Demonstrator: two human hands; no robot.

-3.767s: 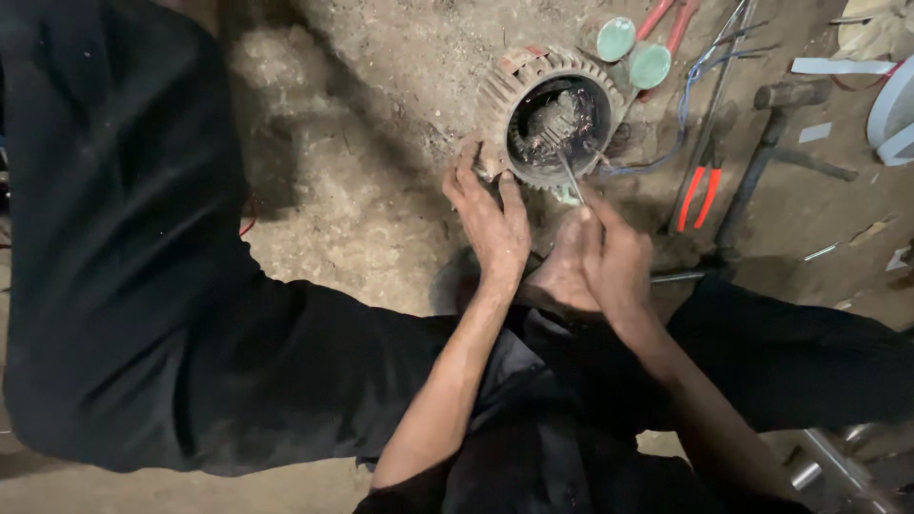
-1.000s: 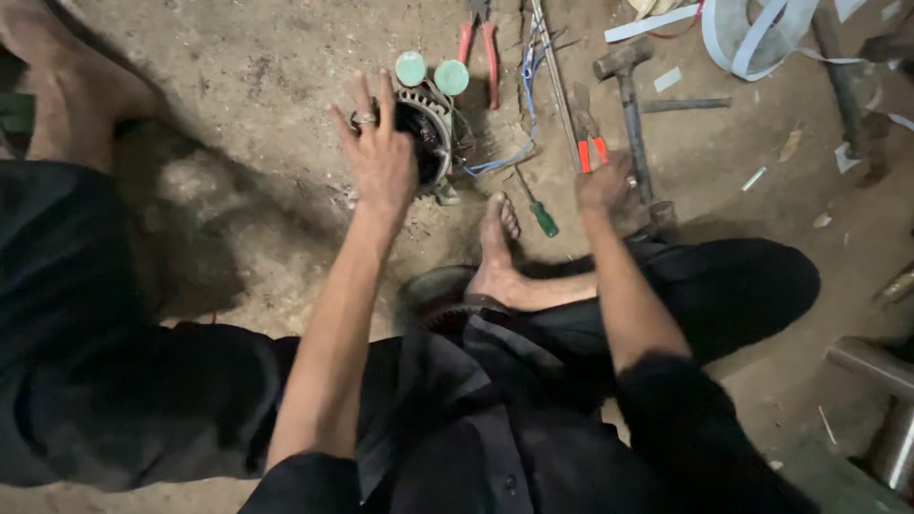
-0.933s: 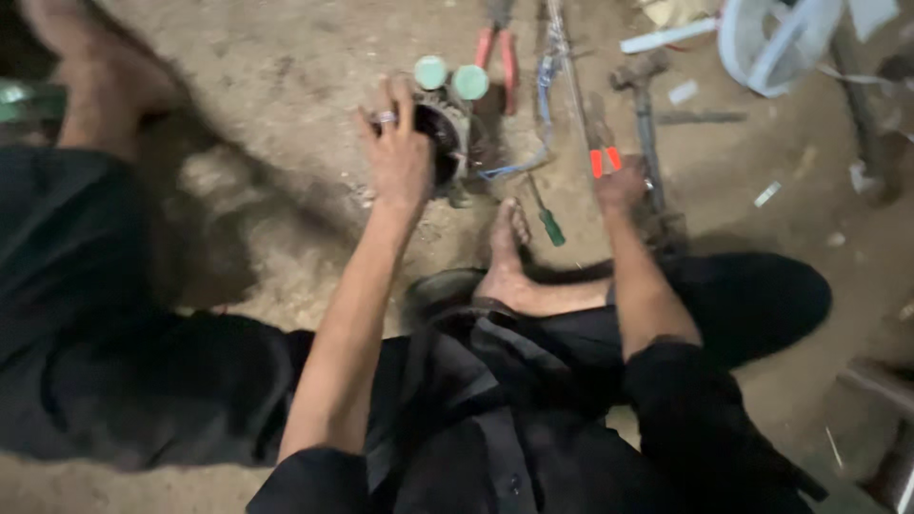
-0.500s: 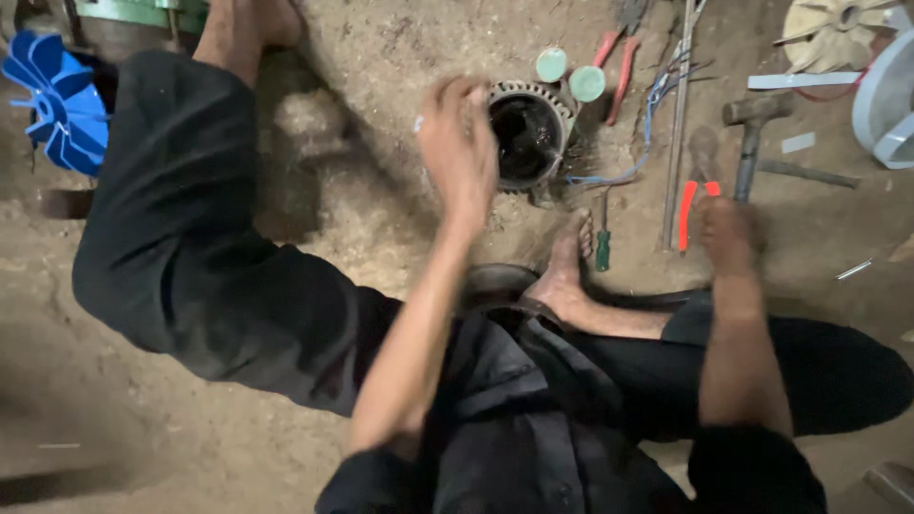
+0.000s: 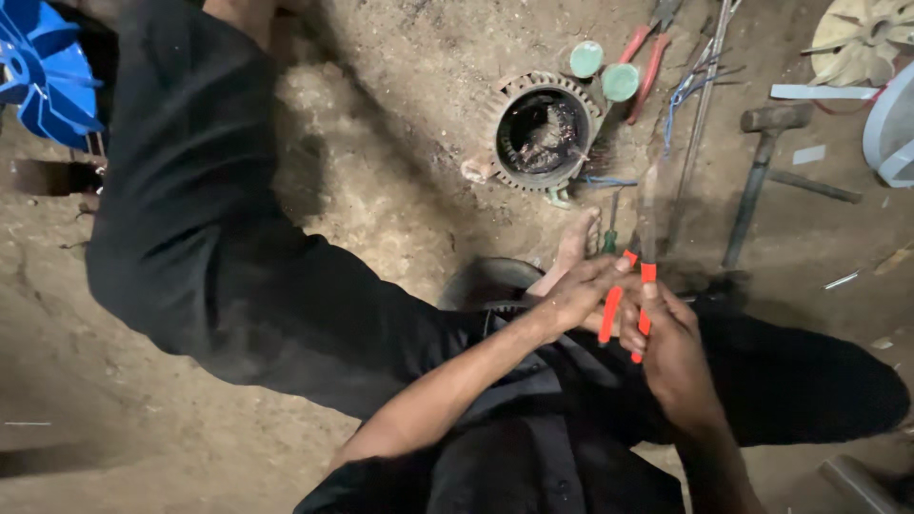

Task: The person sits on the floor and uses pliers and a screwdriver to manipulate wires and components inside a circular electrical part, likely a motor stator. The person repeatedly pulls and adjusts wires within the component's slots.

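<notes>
Orange-handled pliers (image 5: 636,276), jaws up, held upright above lap, handles w/ slight spread.

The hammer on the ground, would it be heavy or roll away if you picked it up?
The hammer looks head-heavy: a thick metal block on a long thin handle, so it would likely tip head-down. It lies flat on rough dirt, so a push would probably drag it rather than roll it.

Dusty dirt floor (image 5: 381,190), ribbed round motor housing (image 5: 545,133) lying on it, hammer (image 5: 762,171), red-handled pliers (image 5: 647,52), two green caps (image 5: 603,71), blue fan (image 5: 43,81) at left
</notes>
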